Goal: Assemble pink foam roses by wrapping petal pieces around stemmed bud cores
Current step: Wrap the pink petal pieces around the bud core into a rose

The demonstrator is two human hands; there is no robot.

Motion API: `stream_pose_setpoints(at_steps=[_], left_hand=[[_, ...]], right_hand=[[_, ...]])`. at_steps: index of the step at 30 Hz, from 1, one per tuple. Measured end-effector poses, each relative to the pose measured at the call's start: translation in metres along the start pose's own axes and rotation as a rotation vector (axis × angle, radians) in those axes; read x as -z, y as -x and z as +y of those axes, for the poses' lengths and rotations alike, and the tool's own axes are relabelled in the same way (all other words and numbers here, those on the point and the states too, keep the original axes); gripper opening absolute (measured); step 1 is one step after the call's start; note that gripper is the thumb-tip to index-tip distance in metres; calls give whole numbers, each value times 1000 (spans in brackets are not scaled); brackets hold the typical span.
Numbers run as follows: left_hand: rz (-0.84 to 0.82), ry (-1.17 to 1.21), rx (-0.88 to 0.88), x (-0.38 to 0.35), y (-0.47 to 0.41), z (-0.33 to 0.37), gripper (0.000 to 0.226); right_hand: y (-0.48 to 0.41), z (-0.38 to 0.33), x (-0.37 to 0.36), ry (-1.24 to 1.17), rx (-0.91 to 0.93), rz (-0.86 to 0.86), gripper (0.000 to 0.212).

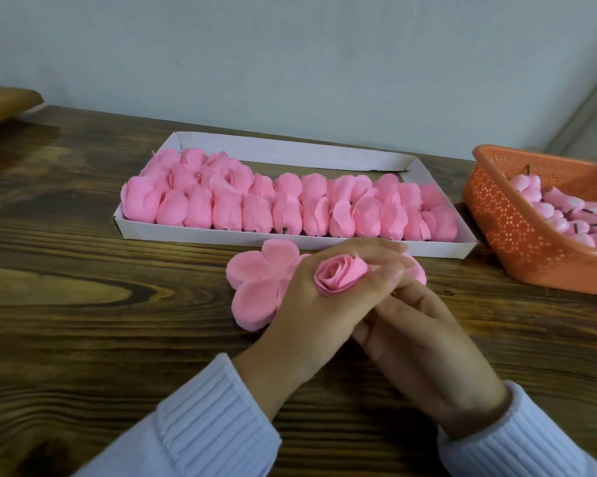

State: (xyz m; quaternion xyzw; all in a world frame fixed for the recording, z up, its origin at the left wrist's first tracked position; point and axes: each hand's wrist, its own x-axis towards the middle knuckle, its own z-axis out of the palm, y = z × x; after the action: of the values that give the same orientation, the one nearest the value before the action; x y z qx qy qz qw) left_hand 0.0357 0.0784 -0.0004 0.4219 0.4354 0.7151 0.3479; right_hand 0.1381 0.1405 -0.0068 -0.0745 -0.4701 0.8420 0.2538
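Observation:
A small pink foam rose bud (340, 274) sits between the thumb and fingers of my left hand (311, 315), which holds it over the table with its spiral facing up. My right hand (424, 342) lies under and beside the left one, fingers curled toward the bud's base; what it grips is hidden. A stack of flat pink petal pieces (255, 290) lies on the table just behind my left hand, partly covered by it. A bit more pink foam (416, 270) shows past my fingertips.
A white cardboard tray (324, 241) holding several wrapped pink roses (290, 204) stands behind my hands. An orange plastic basket (517, 235) of stemmed bud cores (562, 215) sits at the right. The wooden table (101, 321) meets a pale wall at the back.

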Motion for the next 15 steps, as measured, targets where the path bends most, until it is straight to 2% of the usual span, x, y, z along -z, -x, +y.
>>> stream_pose_setpoints(at_steps=[2, 4, 6, 8, 12, 15], left_hand=[[5, 27, 56, -1, 2, 1, 19], [3, 14, 104, -2, 3, 2, 18], [2, 9, 90, -2, 3, 2, 18], [11, -3, 35, -2, 2, 2, 17], [40, 31, 40, 0, 0, 0, 21], [41, 64, 88, 0, 0, 2, 24]], right_hand=[[-2, 1, 3, -18, -91, 62, 45], [-2, 2, 3, 49, -153, 113, 27], [-1, 5, 5, 110, -120, 120, 30], [0, 6, 3, 116, -68, 114, 23], [1, 7, 0, 181, 97, -6, 29], [-1, 6, 0, 102, 57, 14, 30]])
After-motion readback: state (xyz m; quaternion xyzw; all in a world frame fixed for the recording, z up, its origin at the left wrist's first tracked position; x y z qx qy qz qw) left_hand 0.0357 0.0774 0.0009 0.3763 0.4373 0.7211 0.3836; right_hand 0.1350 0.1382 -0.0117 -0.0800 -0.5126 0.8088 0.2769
